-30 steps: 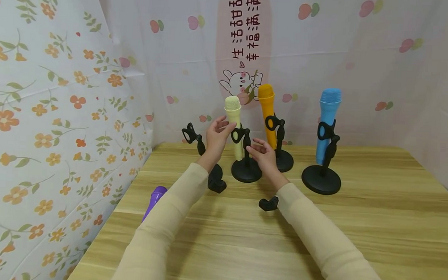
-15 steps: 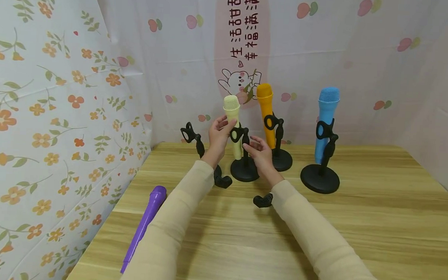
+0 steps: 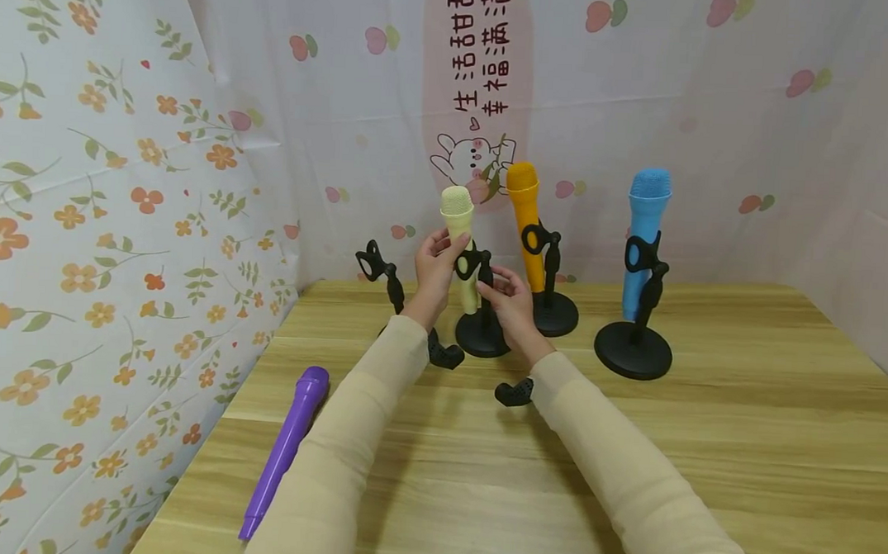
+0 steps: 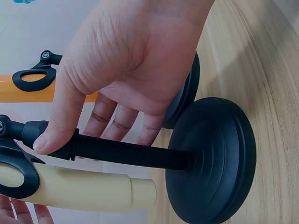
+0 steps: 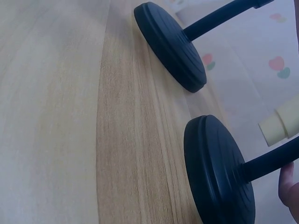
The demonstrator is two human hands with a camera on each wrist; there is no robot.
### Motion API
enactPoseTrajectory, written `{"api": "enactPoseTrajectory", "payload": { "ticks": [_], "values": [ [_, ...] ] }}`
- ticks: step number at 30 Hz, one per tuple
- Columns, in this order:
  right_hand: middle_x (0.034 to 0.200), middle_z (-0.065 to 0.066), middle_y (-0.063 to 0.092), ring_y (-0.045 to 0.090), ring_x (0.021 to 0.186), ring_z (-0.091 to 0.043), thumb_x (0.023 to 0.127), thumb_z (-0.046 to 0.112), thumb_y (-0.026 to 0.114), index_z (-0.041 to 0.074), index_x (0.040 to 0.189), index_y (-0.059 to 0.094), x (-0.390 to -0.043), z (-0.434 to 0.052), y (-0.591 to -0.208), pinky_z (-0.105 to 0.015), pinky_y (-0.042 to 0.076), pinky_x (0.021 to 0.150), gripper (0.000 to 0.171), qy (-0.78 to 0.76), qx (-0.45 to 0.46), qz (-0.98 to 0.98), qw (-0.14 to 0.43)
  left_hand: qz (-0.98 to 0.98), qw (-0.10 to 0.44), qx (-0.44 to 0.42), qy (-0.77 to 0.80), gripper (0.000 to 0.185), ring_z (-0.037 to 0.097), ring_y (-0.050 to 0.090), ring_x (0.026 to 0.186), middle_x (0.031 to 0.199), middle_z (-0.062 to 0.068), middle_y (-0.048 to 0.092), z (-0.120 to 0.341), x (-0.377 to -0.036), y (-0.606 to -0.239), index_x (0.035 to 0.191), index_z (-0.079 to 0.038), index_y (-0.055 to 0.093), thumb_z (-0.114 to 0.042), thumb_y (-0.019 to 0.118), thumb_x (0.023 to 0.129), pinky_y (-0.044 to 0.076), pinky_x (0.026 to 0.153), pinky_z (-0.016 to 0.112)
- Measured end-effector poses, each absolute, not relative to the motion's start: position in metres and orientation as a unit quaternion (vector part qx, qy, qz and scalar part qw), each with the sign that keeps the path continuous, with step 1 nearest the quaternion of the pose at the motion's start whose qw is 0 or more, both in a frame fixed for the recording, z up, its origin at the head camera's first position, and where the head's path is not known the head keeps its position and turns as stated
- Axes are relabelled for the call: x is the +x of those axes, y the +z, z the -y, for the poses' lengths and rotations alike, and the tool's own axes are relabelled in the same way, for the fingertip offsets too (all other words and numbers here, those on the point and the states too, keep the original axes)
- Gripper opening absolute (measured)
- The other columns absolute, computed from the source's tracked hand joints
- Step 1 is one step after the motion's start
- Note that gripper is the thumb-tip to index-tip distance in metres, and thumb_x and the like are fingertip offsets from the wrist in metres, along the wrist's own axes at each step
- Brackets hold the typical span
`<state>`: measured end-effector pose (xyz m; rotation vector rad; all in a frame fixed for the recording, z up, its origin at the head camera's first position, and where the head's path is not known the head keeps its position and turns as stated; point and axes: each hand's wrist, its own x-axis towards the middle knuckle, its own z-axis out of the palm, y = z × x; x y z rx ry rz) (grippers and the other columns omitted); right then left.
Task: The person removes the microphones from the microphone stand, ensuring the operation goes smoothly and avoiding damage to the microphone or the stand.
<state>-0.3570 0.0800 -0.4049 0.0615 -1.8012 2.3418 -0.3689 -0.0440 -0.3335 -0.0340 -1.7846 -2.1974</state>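
My left hand [image 3: 435, 268] holds the cream microphone [image 3: 457, 203] around its upper body, thumb in front. That microphone stands upright in the ring clip of a black stand [image 3: 480, 336]. On the stand's stem my right hand [image 3: 513, 309] has its thumb at the collar and fingers behind it. The left wrist view shows this right hand [image 4: 126, 60] close up, with the lower end of the cream microphone [image 4: 93, 186] hanging clear of the round base [image 4: 210, 158]. In the right wrist view, the tail of the microphone [image 5: 280, 122] appears above the base [image 5: 219, 172].
An orange microphone [image 3: 523, 198] and a blue microphone [image 3: 648, 203] sit in stands to the right. Left of my hands is a stand with a bare clip [image 3: 373, 261]. A purple microphone [image 3: 288, 444] lies on the wooden table [image 3: 443, 475]. Patterned cloth [image 3: 334, 74] hangs behind.
My right hand has moved slightly left and closed in on the stand's stem. The left hand keeps its place at the cream microphone. More of the purple microphone shows beside my left sleeve.
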Motion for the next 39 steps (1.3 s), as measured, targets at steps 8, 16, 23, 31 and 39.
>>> {"api": "enactPoseTrajectory", "payload": {
  "ticks": [8,16,23,31,39],
  "values": [
    [0.099,-0.003,0.060,0.055,0.089,-0.016,0.088,0.011,0.074,0.008,0.124,0.059,-0.3583,-0.0799,-0.4042,-0.040,0.045,0.086,0.040,0.788,0.018,0.608,0.093,0.623,0.152,-0.013,-0.767,0.045,0.015,0.058,0.094,0.106,0.004,0.060,0.0429,-0.3694,-0.3334,0.118,-0.005,0.063,-0.031,0.077,0.085,0.049,0.085,0.030],
    [0.099,-0.003,0.061,0.055,0.086,-0.015,0.088,0.011,0.074,0.008,0.123,0.060,-0.3584,-0.0806,-0.4019,-0.034,0.046,0.079,0.038,0.780,0.012,0.619,0.090,0.622,0.156,-0.014,-0.767,0.042,0.014,0.058,0.091,0.103,0.003,0.061,0.0433,-0.3699,-0.3327,0.115,-0.006,0.064,-0.032,0.078,0.085,0.049,0.080,0.028],
    [0.100,-0.003,0.060,0.054,0.087,-0.016,0.089,0.012,0.073,0.008,0.121,0.060,-0.3560,-0.0823,-0.4000,-0.035,0.046,0.082,0.035,0.774,0.015,0.628,0.081,0.625,0.163,-0.017,-0.763,0.039,0.012,0.058,0.086,0.101,0.002,0.062,0.0444,-0.3693,-0.3336,0.111,-0.008,0.066,-0.032,0.079,0.084,0.049,0.076,0.026],
    [0.100,-0.002,0.059,0.052,0.083,-0.016,0.089,0.014,0.073,0.009,0.119,0.061,-0.3552,-0.0836,-0.3990,-0.034,0.045,0.078,0.033,0.772,0.020,0.630,0.076,0.628,0.166,-0.014,-0.760,0.038,0.012,0.058,0.082,0.099,0.002,0.062,0.0453,-0.3663,-0.3318,0.109,-0.008,0.067,-0.033,0.080,0.082,0.049,0.072,0.026],
    [0.103,-0.003,0.058,0.051,0.084,-0.016,0.089,0.017,0.073,0.009,0.124,0.060,-0.3537,-0.0885,-0.3964,-0.031,0.045,0.078,0.038,0.767,0.023,0.637,0.072,0.623,0.166,-0.023,-0.764,0.039,0.011,0.059,0.082,0.099,0.002,0.062,0.0442,-0.3634,-0.3289,0.110,-0.007,0.066,-0.031,0.080,0.082,0.051,0.073,0.027]
  ]
}}
